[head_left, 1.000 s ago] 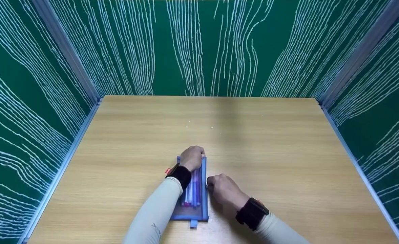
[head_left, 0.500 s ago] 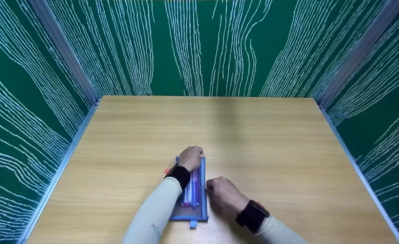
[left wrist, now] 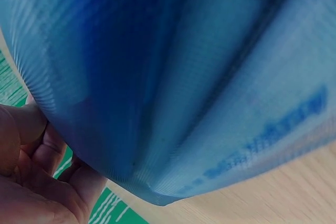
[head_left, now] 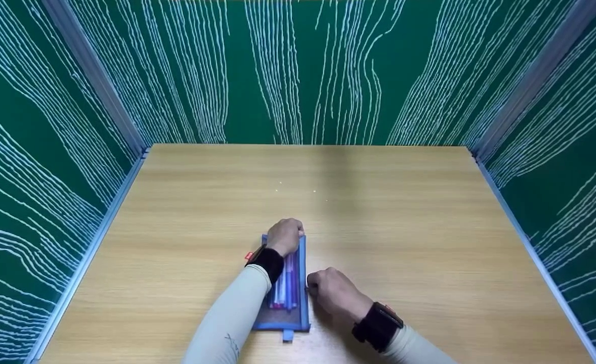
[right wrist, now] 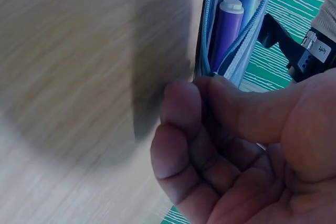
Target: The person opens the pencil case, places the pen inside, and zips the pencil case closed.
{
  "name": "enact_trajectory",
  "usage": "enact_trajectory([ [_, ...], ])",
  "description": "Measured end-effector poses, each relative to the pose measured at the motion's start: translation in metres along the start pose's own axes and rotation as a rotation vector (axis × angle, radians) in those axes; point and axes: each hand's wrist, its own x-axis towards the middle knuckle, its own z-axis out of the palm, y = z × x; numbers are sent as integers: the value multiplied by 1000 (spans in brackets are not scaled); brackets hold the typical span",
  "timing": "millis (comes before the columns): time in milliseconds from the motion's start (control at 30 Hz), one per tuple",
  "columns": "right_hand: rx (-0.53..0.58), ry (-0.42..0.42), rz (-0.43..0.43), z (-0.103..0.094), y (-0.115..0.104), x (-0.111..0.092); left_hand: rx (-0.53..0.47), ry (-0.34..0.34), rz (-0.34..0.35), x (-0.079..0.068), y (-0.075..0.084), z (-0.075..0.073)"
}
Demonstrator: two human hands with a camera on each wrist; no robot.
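A blue mesh zip pouch (head_left: 278, 324) lies lengthwise near the table's front, with several purple, blue and pink markers (head_left: 289, 290) inside. My left hand (head_left: 284, 236) grips its far end; up close in the left wrist view, the mesh (left wrist: 173, 103) fills the picture beside the curled fingers (left wrist: 44, 156). At the pouch's right edge, my right hand (head_left: 334, 293) pinches the zipper's slider end between thumb and forefinger, which hide the pull. Beyond those fingers, the zipper teeth (right wrist: 252, 30) spread apart and a purple marker (right wrist: 228, 30) shows in the gap.
The wooden table (head_left: 404, 217) runs back to green walls (head_left: 313, 76) with white wavy lines. Tiny pale specks (head_left: 314, 191) lie beyond the pouch. A short blue tab (head_left: 288, 335) sticks out from the pouch's near end.
My right hand has slid slightly toward the near end along the pouch's right edge, still pinching. The left hand keeps its grip at the far end.
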Motion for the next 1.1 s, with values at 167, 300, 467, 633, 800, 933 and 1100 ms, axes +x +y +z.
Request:
enact_trajectory([
  [167, -11, 6, -9, 1, 0, 0, 5, -6, 3, 0, 0, 0],
  [300, -9, -9, 7, 1, 0, -1, 2, -6, 2, 0, 1, 0],
  [467, -18, -3, -18, 1, -1, -4, 21, 10, 6, 0, 0, 2],
  [633, -1, 12, -37, 0, -1, -6, 37, 26, 18, 1, -1, 4],
  [800, 18, -15, -24, 0, -2, -8, 28, 31, 25, 0, -1, 4],
  [933, 30, -51, -7, -1, -2, -8, 27, 36, 30, 0, 0, 3],
  [1100, 43, -82, -23, -3, -1, -10, 30, 25, 19, 2, 0, 3],
])
